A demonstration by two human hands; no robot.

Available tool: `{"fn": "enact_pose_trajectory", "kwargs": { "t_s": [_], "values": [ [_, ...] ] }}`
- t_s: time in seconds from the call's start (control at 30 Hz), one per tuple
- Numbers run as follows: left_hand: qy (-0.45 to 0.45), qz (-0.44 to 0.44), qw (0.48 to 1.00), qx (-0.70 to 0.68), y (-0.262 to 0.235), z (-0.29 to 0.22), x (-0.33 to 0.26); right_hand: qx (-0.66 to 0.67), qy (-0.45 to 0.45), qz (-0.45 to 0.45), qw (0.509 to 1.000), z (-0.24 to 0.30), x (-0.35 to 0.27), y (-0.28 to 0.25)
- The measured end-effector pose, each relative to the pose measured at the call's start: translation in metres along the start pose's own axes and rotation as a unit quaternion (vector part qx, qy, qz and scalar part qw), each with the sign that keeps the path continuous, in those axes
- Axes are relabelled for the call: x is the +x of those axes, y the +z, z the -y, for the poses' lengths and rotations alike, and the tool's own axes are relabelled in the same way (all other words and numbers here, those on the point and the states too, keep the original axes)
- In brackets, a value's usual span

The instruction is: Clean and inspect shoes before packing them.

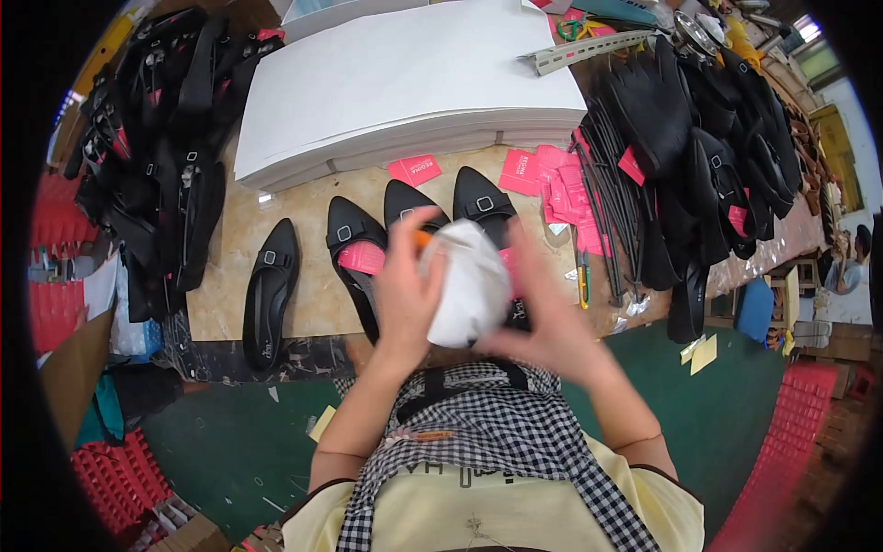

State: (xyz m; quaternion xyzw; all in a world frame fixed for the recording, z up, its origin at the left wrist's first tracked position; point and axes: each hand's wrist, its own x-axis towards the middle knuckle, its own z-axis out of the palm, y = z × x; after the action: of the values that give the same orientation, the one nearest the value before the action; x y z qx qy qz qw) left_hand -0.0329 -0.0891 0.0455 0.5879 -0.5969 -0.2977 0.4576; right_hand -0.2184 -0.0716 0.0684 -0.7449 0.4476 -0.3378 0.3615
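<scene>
A crumpled wad of white paper (467,287) is between my two hands above the table's front edge. My left hand (414,285) is closed on its left side, with something small and orange showing by the fingers. My right hand (552,317), smeared by motion, curves around the right side with its thumb at the lower edge. Behind the hands are three black pointed flats with square buckles: a left one (345,221), a middle one (405,198) and a right one (478,195). Pink cards lie in some of them. Another black flat (272,294) lies farther left.
A thick stack of white paper (405,74) fills the table's back, with a slotted metal bar (593,52) on it. Piles of black shoes stand at the left (170,156) and right (708,138). Pink cards (566,189), thin dark strips (612,202) and snips (583,276) lie right of centre.
</scene>
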Motion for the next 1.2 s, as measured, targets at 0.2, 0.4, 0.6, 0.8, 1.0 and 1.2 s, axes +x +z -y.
{"fn": "enact_pose_trajectory", "kwargs": {
  "t_s": [0.2,0.4,0.6,0.8,1.0,1.2],
  "values": [
    [0.212,0.17,0.919,0.285,0.051,0.02,0.005,0.187,0.169,-0.117,0.961,-0.073,0.01,-0.044],
    [0.2,0.307,0.88,0.303,0.068,-0.001,-0.067,-0.303,-0.014,0.029,0.953,-0.086,0.01,0.002],
    [0.231,0.293,0.856,0.357,0.074,0.009,-0.067,-0.389,-0.09,0.036,0.916,-0.101,0.058,0.036],
    [0.263,0.276,0.843,0.379,0.078,0.005,-0.062,-0.206,0.08,-0.007,0.975,-0.122,0.084,0.014],
    [0.17,0.369,0.837,0.365,0.031,-0.029,0.058,-0.103,0.095,-0.004,0.99,-0.121,0.062,-0.004],
    [0.101,-0.083,0.831,0.541,-0.034,0.092,0.24,0.004,0.157,-0.007,0.988,-0.083,0.009,-0.019]
  ]
}}
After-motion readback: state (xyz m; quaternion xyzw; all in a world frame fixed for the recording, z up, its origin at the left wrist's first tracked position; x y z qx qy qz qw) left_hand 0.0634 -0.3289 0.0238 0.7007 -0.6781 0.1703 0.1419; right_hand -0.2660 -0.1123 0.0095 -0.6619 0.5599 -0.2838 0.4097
